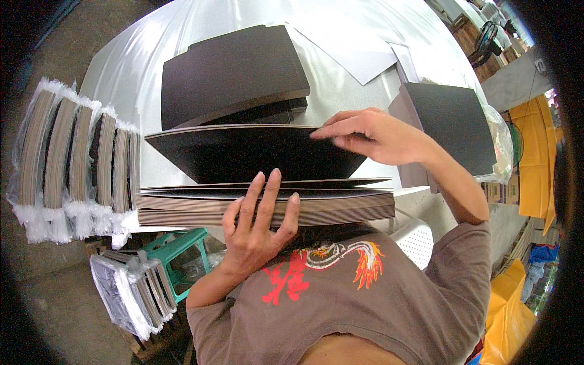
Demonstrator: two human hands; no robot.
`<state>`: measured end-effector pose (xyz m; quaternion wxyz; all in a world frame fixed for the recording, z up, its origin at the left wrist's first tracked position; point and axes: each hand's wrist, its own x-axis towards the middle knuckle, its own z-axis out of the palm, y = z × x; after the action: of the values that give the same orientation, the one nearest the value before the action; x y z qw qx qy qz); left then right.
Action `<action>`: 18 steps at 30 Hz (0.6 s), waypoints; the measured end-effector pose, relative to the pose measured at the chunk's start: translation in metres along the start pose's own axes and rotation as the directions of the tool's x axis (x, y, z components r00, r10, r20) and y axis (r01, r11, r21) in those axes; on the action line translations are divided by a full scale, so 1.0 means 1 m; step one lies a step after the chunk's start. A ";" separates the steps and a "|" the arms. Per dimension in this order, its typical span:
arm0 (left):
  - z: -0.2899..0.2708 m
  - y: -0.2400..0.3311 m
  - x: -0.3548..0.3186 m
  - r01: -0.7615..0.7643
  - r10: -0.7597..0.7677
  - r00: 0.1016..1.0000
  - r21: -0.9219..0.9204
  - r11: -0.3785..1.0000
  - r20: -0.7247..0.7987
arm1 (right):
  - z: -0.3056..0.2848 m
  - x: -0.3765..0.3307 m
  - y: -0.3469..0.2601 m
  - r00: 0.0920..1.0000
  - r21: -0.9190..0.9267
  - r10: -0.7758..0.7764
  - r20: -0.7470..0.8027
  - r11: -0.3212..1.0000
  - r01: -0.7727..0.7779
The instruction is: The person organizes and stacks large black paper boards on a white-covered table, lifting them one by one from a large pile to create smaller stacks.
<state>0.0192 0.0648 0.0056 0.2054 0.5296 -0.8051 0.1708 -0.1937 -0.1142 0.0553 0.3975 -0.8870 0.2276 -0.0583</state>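
Observation:
In front of me lies a thick stack of black-faced boards (340, 205) with grey-brown edges. A black board (255, 152) stands tilted up above it, its dark face toward me. My right hand (374, 139) has its thumb and fingers closed at that board's upper edge, right of the middle. My left hand (258, 213) rests over the stack's near edge with its fingers spread, fingertips on the lower part of the raised board and the upper boards. One or two boards on top of the stack sit slightly apart from those below.
Another pile of black boards (234, 76) lies farther back, with a black-topped pile (453, 128) at the right. White sheets (347, 52) are behind. Plastic-wrapped board bundles (67, 149) line the left edge; more bundles (137, 289) stand lower, by a green stool (182, 255).

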 end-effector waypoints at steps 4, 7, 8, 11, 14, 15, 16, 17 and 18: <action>-0.001 0.000 0.000 0.006 -0.006 1.000 -0.019 1.000 0.005 | -0.001 -0.001 -0.010 0.999 -0.033 -0.040 0.026 0.999 0.041; 0.000 -0.001 0.000 0.002 -0.002 1.000 -0.028 1.000 0.005 | -0.002 0.000 -0.006 0.998 -0.019 -0.067 0.014 0.998 0.067; 0.000 -0.001 0.001 -0.001 0.001 1.000 -0.033 0.999 0.004 | -0.001 0.000 -0.004 0.997 0.023 -0.078 -0.008 0.997 0.078; -0.002 -0.002 0.000 -0.013 0.013 1.000 -0.035 0.999 0.021 | 0.000 0.003 -0.002 0.996 0.100 -0.091 -0.010 0.991 0.091; -0.004 -0.002 -0.001 -0.009 0.012 0.999 -0.052 0.999 0.053 | -0.004 0.003 -0.010 0.993 -0.006 -0.059 0.100 0.998 0.060; -0.005 -0.002 -0.001 -0.007 0.011 0.998 -0.062 0.998 0.063 | -0.001 0.002 -0.010 0.995 -0.002 -0.044 0.088 0.999 0.044; -0.005 -0.001 0.000 -0.009 0.014 0.997 -0.070 0.997 0.073 | 0.002 0.002 -0.008 0.997 0.001 -0.029 0.075 1.000 0.029; -0.005 -0.001 0.000 -0.011 0.018 0.996 -0.079 0.997 0.083 | 0.005 0.002 -0.008 0.998 0.005 -0.014 0.062 1.000 0.013; -0.006 -0.001 0.000 -0.009 0.017 0.995 -0.084 0.996 0.094 | 0.006 0.001 -0.011 0.998 -0.035 -0.040 0.053 0.999 0.042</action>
<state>0.0211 0.0673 0.0106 0.1876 0.5229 -0.8238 0.1131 -0.1877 -0.1047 0.0592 0.3858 -0.8998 0.2001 -0.0390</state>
